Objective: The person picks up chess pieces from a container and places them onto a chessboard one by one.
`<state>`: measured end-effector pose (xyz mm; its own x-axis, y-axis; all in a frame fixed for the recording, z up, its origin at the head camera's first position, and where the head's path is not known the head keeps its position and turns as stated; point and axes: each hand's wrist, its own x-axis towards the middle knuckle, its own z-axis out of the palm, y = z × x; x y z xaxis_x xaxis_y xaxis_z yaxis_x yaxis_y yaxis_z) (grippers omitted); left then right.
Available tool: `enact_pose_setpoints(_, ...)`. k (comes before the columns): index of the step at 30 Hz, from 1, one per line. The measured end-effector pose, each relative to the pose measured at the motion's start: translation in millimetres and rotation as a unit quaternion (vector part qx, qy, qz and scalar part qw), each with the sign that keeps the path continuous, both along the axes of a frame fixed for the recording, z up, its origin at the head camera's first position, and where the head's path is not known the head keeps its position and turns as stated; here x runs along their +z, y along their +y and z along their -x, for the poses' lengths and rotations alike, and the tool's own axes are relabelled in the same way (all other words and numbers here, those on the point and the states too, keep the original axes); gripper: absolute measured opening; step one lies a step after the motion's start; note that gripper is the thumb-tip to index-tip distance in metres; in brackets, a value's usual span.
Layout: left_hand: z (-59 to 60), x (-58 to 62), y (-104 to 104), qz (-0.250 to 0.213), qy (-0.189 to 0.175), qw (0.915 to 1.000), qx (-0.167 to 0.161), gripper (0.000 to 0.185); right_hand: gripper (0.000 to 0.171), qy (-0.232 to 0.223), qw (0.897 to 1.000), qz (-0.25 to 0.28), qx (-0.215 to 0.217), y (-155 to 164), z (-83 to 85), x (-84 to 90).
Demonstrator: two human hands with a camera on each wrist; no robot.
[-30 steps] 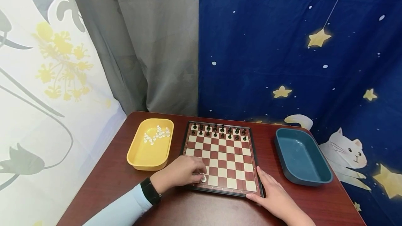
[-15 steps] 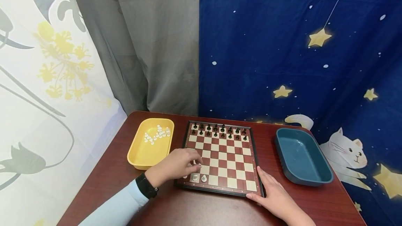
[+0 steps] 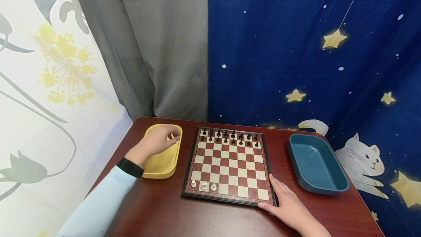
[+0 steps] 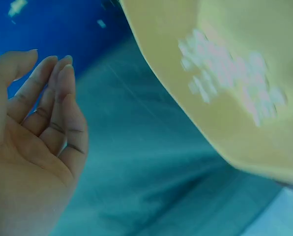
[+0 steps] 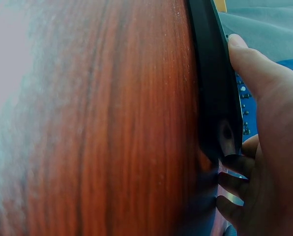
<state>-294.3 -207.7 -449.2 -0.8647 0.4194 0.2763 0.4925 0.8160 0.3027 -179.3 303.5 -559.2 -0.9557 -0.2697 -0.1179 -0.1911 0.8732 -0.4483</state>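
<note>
My left hand (image 3: 161, 139) hangs over the yellow tray (image 3: 161, 175), its fingers loosely bent. In the left wrist view, the palm faces the camera with nothing in it, and a cluster of white chess pieces (image 4: 230, 69) lies in the tray, blurred. The right hand (image 3: 289, 207) holds the near right corner of the chessboard (image 3: 233, 164), thumb on the front edge and fingers along the right side. Three white pieces, one of them a white knight (image 3: 204, 185), stand in the nearest row at the left. Black chess pieces (image 3: 233, 134) fill the two far rows.
A dark blue tray (image 3: 317, 165) stands right of the board on the reddish-brown table (image 3: 164, 207). Behind the table hang a grey curtain (image 3: 177, 46) and a blue starry curtain (image 3: 263, 46). A black band (image 3: 129, 167) circles the left wrist.
My left hand has let go of a white piece on the board, lifted off and moved left to above the yellow tray. The right hand stays at the board's corner.
</note>
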Motion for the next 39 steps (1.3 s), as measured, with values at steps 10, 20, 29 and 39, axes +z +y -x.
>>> enact_pose_setpoints(10, 53.1, -7.7, -48, 0.051, -0.096, 0.99, 0.09, 0.024, 0.13, -0.007, 1.0, -0.001, -0.003, 2, 1.2, -2.2)
enact_pose_setpoints(20, 80.0, -26.6, -51, 0.11, -0.139, 0.9815, 0.072, 0.03, 0.129, -0.012, 1.0, 0.003, -0.003, 2, -0.4, -5.0)
enact_pose_setpoints(29, 92.2, -37.0, -48, 0.127, -0.115, 0.9846, 0.034, 0.022, 0.131, -0.01, 1.0, 0.004, -0.006, 3, 0.0, -6.7)
enact_pose_setpoints(39, 95.8, -41.5, -51, 0.137, -0.072, 0.9872, 0.038, 0.024, 0.131, -0.004, 1.0, -0.004, -0.001, 2, 1.2, -3.8)
